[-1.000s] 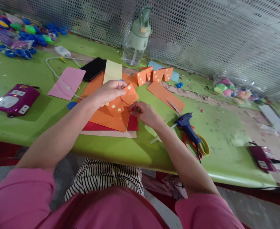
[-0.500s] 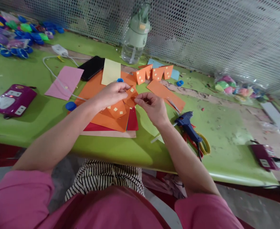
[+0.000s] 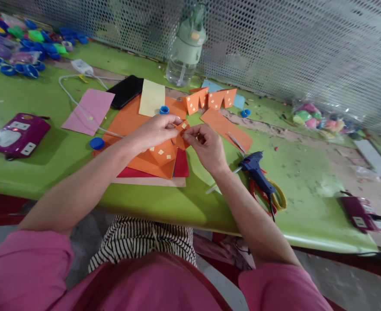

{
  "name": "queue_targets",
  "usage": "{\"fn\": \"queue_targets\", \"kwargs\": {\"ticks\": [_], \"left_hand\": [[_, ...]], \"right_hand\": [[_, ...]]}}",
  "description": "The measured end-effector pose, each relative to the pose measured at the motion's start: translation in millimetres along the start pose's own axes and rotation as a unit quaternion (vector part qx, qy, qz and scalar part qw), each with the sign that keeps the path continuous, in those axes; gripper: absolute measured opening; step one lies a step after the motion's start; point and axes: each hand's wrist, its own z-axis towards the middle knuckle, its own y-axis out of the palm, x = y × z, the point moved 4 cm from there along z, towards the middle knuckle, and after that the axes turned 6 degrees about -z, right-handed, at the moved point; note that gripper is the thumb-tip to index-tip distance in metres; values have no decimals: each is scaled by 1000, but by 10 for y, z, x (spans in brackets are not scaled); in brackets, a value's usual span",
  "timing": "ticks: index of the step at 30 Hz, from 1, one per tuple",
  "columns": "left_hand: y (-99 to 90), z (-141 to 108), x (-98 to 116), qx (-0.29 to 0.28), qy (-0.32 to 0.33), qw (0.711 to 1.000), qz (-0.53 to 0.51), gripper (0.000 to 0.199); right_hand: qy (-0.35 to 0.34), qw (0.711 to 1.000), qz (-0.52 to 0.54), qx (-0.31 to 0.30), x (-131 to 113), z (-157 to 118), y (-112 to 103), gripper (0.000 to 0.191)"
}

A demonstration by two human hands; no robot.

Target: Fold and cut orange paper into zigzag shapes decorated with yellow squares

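Observation:
Above a stack of coloured sheets, my left hand [image 3: 159, 131] and my right hand [image 3: 206, 144] pinch a folded orange paper piece [image 3: 181, 137] dotted with small pale yellow squares. My left fingers grip its upper left part; my right thumb and forefinger hold its right edge. Part of the piece is hidden by the left hand. A larger spotted orange section [image 3: 162, 154] shows below the left hand; I cannot tell whether it joins the held part. Orange sheets [image 3: 151, 166] lie beneath, over red paper [image 3: 182, 165]. Similar folded orange pieces [image 3: 214, 99] with pale squares stand behind.
Right of my hands lie an orange strip [image 3: 224, 127] with tweezers [image 3: 236, 142], a blue glue gun [image 3: 257, 170] and yellow-handled scissors [image 3: 278, 194]. Behind are a water bottle [image 3: 185, 52] and black phone [image 3: 126, 92]. Blue caps [image 3: 97, 143], pink paper [image 3: 89, 111] and a purple power strip [image 3: 17, 136] are left.
Both hands and the held orange paper have shifted slightly downward and to the right. The paper has tilted a little, and the blue cap behind my left hand shows more.

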Motion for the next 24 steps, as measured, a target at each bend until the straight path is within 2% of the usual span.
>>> {"fn": "queue_targets", "kwargs": {"ticks": [8,12,18,20,24], "left_hand": [[7,0,-4,3,-12,1000,17,23],[25,-13,14,-6,-12,1000,-2,24],[-13,-39,17,19,-38,999,-10,32],[-27,-46,18,21,-36,999,-10,35],[-38,-60,29,26,-42,999,-6,39]], "right_hand": [[-27,999,-22,9,0,-19,35,5],[-20,1000,-5,24,3,-32,31,10],[23,991,64,119,125,-41,-123,27],[50,991,78,97,197,-41,-114,32],[82,987,138,2,271,-49,-2,38]]}}
